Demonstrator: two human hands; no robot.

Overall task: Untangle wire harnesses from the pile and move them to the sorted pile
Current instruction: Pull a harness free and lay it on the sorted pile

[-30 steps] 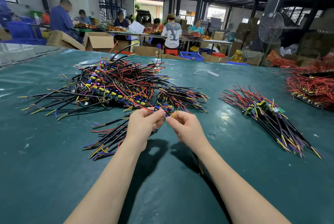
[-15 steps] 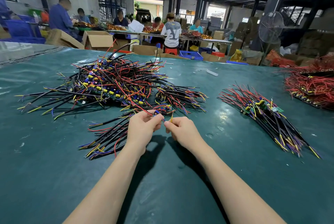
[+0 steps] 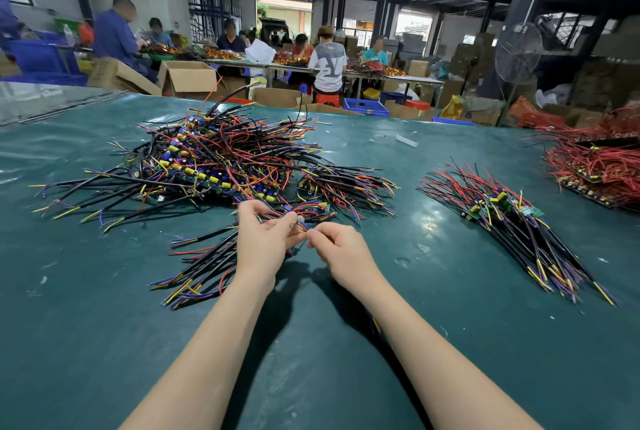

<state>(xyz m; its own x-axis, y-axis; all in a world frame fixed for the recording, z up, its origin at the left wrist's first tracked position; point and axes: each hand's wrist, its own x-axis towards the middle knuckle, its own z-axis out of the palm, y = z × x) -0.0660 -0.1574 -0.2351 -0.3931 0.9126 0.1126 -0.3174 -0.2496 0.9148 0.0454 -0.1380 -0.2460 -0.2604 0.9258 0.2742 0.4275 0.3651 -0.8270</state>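
A big tangled pile of wire harnesses [image 3: 221,159], black, red, yellow and blue, lies on the green table at the centre left. A smaller bunch of harnesses [image 3: 197,266] trails from under my left hand toward the lower left. My left hand [image 3: 265,242] grips this bunch near its small circuit board. My right hand [image 3: 337,249] pinches a thin yellow wire [image 3: 304,232] between the two hands. The sorted pile [image 3: 512,221] lies fanned out on the right, apart from both hands.
The green table cover [image 3: 311,343] spreads all around. A heap of red-wired boards [image 3: 595,166] sits at the far right edge. A small white scrap [image 3: 407,140] lies mid-table. Beyond the table are cardboard boxes, blue crates, a standing fan and several seated workers.
Both hands have stayed close together over the small bunch, with slight finger movements at the yellow wire. The bunch shifted a little under my left hand.
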